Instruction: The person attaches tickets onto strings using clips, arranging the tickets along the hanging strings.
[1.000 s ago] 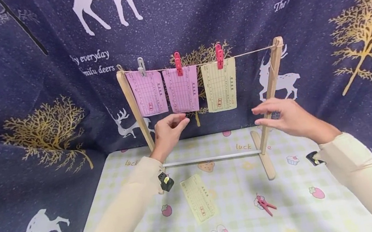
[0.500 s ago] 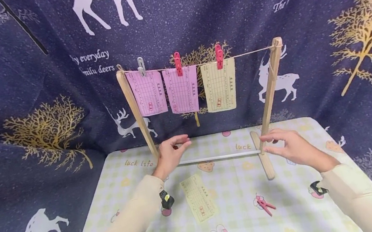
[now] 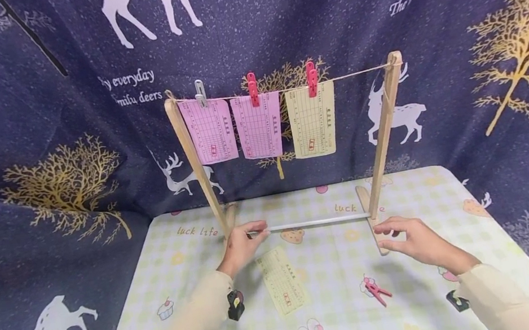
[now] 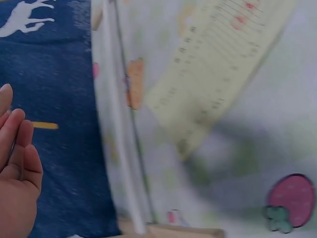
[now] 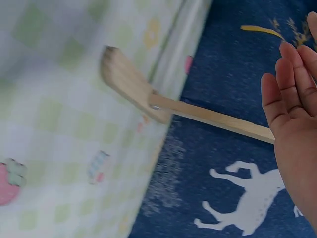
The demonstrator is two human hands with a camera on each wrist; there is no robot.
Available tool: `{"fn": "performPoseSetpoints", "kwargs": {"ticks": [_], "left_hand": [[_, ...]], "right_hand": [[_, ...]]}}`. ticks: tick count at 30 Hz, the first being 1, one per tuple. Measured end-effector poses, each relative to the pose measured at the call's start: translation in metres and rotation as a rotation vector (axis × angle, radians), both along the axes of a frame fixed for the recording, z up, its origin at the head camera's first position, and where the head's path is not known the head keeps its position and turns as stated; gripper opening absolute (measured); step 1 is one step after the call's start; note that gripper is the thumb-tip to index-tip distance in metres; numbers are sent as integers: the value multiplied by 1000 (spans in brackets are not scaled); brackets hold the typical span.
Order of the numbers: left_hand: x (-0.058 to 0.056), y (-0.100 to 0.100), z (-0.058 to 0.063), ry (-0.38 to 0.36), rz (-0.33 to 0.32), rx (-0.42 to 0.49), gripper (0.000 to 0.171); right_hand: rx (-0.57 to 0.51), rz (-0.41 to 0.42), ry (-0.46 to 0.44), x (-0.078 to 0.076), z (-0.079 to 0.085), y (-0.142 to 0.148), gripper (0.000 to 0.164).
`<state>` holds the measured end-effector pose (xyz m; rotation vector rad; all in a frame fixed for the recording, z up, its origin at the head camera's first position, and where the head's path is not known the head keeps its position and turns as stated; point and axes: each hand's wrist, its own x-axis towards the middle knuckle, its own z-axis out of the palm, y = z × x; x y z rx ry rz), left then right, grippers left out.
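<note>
My left hand (image 3: 242, 246), fingers relaxed and holding nothing, hovers above the upper left of a loose yellow printed slip (image 3: 282, 280) on the table. To the right, my right hand (image 3: 411, 240) is likewise bare, loosely bent near the foot of the rack's right post. A pink clothespin (image 3: 377, 290) lies on the cloth below and left of it. On the string hang a pink slip (image 3: 210, 131) under a grey clothespin (image 3: 201, 93), a second pink slip (image 3: 259, 127) under a red clothespin (image 3: 253, 89), and a yellow slip (image 3: 314, 121) under another red clothespin (image 3: 311, 79).
The wooden rack has a left post (image 3: 196, 166), a right post (image 3: 386, 135) and a white bottom bar (image 3: 319, 222). A checked cloth (image 3: 350, 329) covers the table. A dark blue curtain (image 3: 243, 25) with deer and trees stands behind.
Both hands have come down from beside the hanging slips and the right post toward the table. The slips and clothespins stay where they were.
</note>
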<state>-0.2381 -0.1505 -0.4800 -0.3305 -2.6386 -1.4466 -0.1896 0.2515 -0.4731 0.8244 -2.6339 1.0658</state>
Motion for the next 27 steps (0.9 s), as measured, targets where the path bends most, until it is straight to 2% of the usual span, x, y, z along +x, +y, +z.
{"fn": "performPoseSetpoints", "kwargs": {"ticks": [4, 9, 14, 17, 21, 27], "left_hand": [[3, -6, -19, -37, 15, -33, 22], [7, -11, -38, -81, 38, -49, 24], [11, -12, -57, -75, 63, -35, 29], [12, -12, -68, -70, 69, -28, 30], [13, -13, -77, -66, 78, -25, 30], [14, -15, -83, -123, 114, -19, 34]], "right_hand": [[0, -7, -58, 7, -14, 1, 25], [-18, 5, -69, 14, -31, 1, 25], [-33, 43, -94, 20, -47, 5, 28], [-36, 57, -145, 24, -57, 8, 31], [-35, 57, -215, 30, -68, 8, 35], [-22, 62, -258, 37, -80, 9, 39]]}}
